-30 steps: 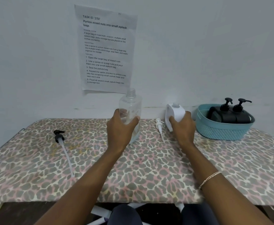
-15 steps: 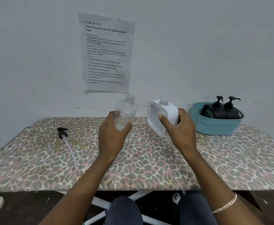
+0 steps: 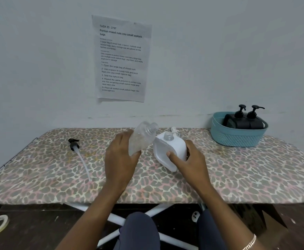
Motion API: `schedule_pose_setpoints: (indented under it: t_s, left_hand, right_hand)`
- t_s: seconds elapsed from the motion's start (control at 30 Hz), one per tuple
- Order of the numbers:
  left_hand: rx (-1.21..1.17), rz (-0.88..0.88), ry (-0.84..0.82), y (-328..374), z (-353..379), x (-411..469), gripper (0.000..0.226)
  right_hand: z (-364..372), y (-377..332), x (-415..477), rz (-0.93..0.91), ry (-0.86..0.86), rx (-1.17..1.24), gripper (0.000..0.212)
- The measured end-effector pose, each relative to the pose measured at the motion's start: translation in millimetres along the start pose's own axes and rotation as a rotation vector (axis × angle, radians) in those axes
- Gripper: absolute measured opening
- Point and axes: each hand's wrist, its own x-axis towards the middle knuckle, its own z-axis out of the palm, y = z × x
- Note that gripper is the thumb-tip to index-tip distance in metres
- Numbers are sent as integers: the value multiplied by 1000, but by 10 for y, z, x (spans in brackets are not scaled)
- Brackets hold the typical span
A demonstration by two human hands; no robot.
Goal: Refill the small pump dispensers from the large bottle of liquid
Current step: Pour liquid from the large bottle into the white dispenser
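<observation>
Tilted further, the clear bottle [image 3: 142, 141] nears the white dispenser [image 3: 172, 149] at rear middle of the table [image 3: 255, 177]; left hand [image 3: 120, 161] grips bottle, right hand [image 3: 192, 164] clasps dispenser. Recommend aligning mouth over neck, pouring slowly.

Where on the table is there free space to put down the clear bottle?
Bare cloth lies at the right front of the table, between the right hand and the teal basket, and at the left end, left of the black pump. The middle is crowded: the left hand, clear bottle, white dispenser and white pump.
</observation>
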Motion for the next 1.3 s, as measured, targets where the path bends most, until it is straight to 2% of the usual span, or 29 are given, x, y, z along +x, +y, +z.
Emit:
schedule_pose_setpoints:
  t_s: [0.4, 0.57, 0.77, 0.93, 1.3]
  left_hand:
    - [220, 146, 14, -211, 66, -35, 74]
    - [263, 183, 45, -216, 58, 1, 77]
    - [294, 248, 77, -193, 49, 91, 74]
    - [330, 297, 79, -202, 52, 145, 74]
    - [398, 390, 66, -262, 27, 273, 72]
  right_hand:
    - [-19, 233, 7, 14, -131, 96, 36]
    - [-16, 253, 35, -4, -146, 113, 42]
    - [-24, 269, 74, -15, -190, 173, 38]
    - [-9, 297, 125, 10, -222, 266, 37]
    - [-12, 340, 206, 20, -253, 293, 46]
